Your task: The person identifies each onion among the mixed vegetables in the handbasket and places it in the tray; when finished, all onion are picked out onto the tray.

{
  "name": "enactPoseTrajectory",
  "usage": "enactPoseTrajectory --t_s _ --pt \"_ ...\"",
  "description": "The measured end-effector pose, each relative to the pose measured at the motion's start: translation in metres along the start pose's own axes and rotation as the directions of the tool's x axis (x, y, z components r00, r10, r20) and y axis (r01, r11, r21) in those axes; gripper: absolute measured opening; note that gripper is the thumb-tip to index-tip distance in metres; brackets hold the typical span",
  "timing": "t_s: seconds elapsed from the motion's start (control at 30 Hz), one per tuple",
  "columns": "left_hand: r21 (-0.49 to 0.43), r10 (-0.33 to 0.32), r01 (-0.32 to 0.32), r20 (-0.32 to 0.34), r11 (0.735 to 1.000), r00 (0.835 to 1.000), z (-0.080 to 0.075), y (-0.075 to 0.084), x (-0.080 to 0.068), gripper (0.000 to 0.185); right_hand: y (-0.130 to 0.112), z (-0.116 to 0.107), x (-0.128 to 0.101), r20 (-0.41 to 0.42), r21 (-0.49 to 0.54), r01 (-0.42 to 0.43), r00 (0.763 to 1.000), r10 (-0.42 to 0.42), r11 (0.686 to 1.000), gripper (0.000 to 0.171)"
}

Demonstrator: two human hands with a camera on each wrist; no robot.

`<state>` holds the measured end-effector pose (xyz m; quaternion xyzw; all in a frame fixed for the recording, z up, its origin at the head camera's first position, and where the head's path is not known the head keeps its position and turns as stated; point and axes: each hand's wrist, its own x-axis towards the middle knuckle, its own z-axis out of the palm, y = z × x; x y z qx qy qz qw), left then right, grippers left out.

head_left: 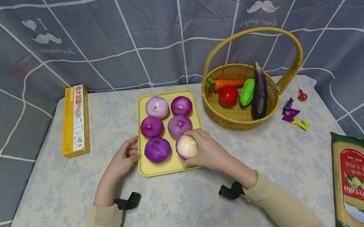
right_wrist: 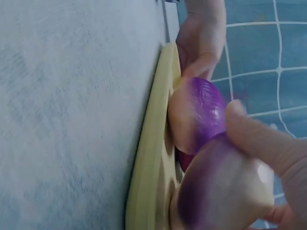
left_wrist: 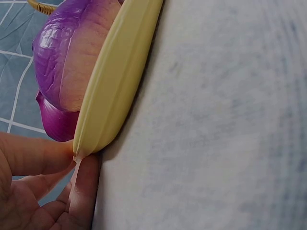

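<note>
A yellow tray (head_left: 175, 166) holds several purple onions, set in two columns. My right hand (head_left: 208, 149) grips the onion (head_left: 186, 147) at the tray's near right corner, its pale side turned up. In the right wrist view, thumb and fingers lie on either side of that onion (right_wrist: 220, 187), tilted at the tray. At the tray's left edge is my left hand (head_left: 123, 161); the left wrist view shows its thumb and fingers pinching the rim. Closest to it are a dark purple onion (head_left: 157, 150) and another onion (head_left: 152, 126).
A wicker basket (head_left: 229, 122) with a tall handle holds a carrot, a tomato, a green pepper and an eggplant (head_left: 258, 94). Wrapped candies (head_left: 298, 123) lie right of it. A pasta box (head_left: 75, 121) stands far left; a long pasta bag (head_left: 352, 182) lies near right.
</note>
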<state>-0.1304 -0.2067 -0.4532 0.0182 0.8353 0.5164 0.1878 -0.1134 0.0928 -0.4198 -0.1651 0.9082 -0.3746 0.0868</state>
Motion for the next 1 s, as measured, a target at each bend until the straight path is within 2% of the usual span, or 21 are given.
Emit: enactPoseTrajectory --t_s 0.23,0.43,0.57,0.73,0.83,1.0 --pt "0.004 -0.01 0.01 -0.001 1.0 1.0 -0.001 0.0 -0.002 0.062 -0.002 0.016 0.008 -0.023 -0.103 0.007 1.0 -0.009 0.995 0.093" --pt "0.013 -0.01 0.01 -0.02 1.0 1.0 -0.002 -0.002 -0.004 0.061 -0.001 0.022 0.014 -0.06 -0.139 0.034 0.997 -0.043 0.99 0.099" --pt "0.016 -0.011 0.011 -0.025 1.0 1.0 -0.003 -0.003 -0.006 0.061 -0.001 0.024 0.016 -0.049 -0.144 0.032 0.998 -0.039 0.989 0.104" --pt "0.01 -0.014 0.015 -0.026 1.0 1.0 -0.004 -0.003 -0.007 0.061 -0.001 0.025 0.014 -0.027 -0.123 0.019 0.999 -0.023 0.992 0.109" --pt "0.01 -0.022 0.022 -0.025 1.0 0.999 -0.004 -0.002 -0.007 0.061 -0.001 0.022 0.011 -0.018 -0.075 -0.003 1.0 0.002 0.997 0.109" --pt "0.059 -0.04 0.041 -0.019 0.997 0.999 -0.008 0.003 -0.006 0.059 -0.002 0.001 -0.001 0.003 0.016 -0.032 0.999 0.032 0.999 0.104"
